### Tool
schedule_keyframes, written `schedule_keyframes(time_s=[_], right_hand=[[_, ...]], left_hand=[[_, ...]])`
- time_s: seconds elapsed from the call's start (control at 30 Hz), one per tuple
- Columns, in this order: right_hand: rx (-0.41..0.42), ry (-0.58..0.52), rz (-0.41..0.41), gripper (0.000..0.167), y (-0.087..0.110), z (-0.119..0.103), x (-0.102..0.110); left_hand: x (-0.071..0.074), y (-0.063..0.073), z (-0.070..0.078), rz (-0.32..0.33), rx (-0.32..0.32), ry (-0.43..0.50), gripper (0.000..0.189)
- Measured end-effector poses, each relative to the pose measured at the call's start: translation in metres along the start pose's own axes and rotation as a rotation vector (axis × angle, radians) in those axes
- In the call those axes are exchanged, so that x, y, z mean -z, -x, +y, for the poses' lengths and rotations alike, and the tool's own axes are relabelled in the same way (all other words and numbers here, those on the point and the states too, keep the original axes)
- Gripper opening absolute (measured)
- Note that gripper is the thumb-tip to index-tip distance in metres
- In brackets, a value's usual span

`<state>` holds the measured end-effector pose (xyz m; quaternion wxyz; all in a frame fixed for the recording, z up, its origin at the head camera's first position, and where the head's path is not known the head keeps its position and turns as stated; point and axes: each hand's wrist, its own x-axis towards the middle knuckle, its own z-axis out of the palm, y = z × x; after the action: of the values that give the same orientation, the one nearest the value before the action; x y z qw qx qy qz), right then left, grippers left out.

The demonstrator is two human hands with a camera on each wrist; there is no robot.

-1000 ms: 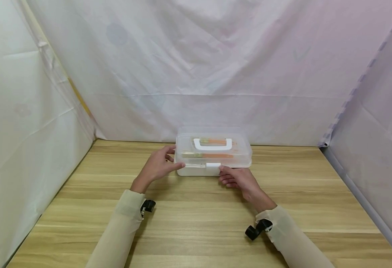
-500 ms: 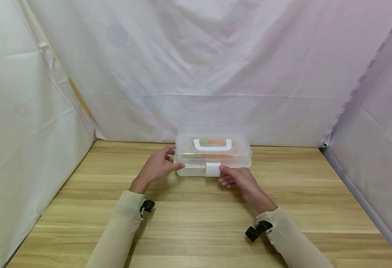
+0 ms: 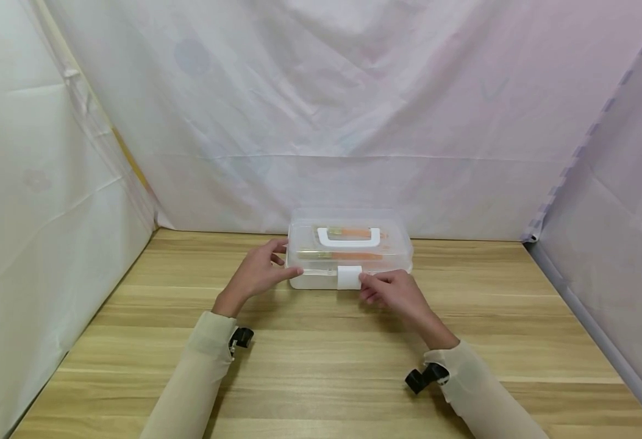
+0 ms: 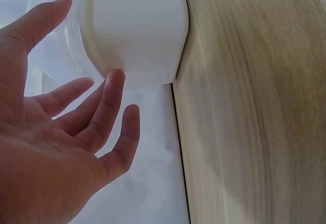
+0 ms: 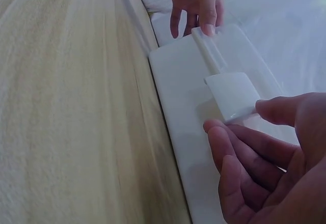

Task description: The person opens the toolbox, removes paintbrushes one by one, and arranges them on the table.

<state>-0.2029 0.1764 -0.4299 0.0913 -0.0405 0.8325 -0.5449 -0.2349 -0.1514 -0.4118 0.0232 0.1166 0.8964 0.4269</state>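
A clear-lidded plastic storage box sits at the back of the table, its lid down. A white carry handle lies on the lid. Orange brush-like items show through the plastic. On the front, a white latch stands out a little from the wall. My right hand holds the latch's right edge, thumb at one corner and curled fingers below. My left hand rests at the box's left end, thumb by the lid rim and fingers loosely spread along the side wall.
The wood-grain table stretches in front of the box. A white cloth backdrop hangs right behind it, with further cloth walls at left and right. Small black cameras sit on both sleeves.
The latch has swung outward from the box front and shows larger than a second ago. My right hand has shifted slightly up and right, its thumb still at the latch. My left hand is unmoved.
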Motion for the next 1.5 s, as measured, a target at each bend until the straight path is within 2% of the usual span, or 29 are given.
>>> schedule_keyframes(time_s=[0.2, 0.4, 0.6, 0.87, 0.97, 1.2, 1.5], right_hand=[[0.095, 0.074, 0.041, 0.033, 0.004, -0.006, 0.003], [0.165, 0.054, 0.046, 0.026, 0.005, -0.011, 0.006], [0.172, 0.035, 0.032, 0.025, 0.005, -0.01, 0.006], [0.179, 0.072, -0.001, 0.028, 0.002, -0.007, 0.005], [0.197, 0.083, -0.027, 0.025, 0.001, -0.006, 0.005], [0.173, 0.1, -0.078, 0.016, 0.0, -0.004, 0.006], [0.16, 0.192, -0.148, 0.017, -0.003, 0.002, 0.006]], left_hand=[[0.0, 0.0, 0.0, 0.002, -0.002, -0.011, 0.08], [0.001, -0.001, 0.001, 0.0, -0.009, -0.01, 0.079], [0.001, -0.001, 0.0, -0.003, -0.013, -0.01, 0.078], [0.0, -0.001, 0.0, -0.001, -0.013, -0.015, 0.079], [0.0, -0.001, 0.0, -0.002, -0.012, -0.016, 0.078], [0.0, -0.001, -0.001, -0.002, -0.011, -0.015, 0.077], [0.0, -0.002, -0.002, -0.003, -0.006, -0.014, 0.077]])
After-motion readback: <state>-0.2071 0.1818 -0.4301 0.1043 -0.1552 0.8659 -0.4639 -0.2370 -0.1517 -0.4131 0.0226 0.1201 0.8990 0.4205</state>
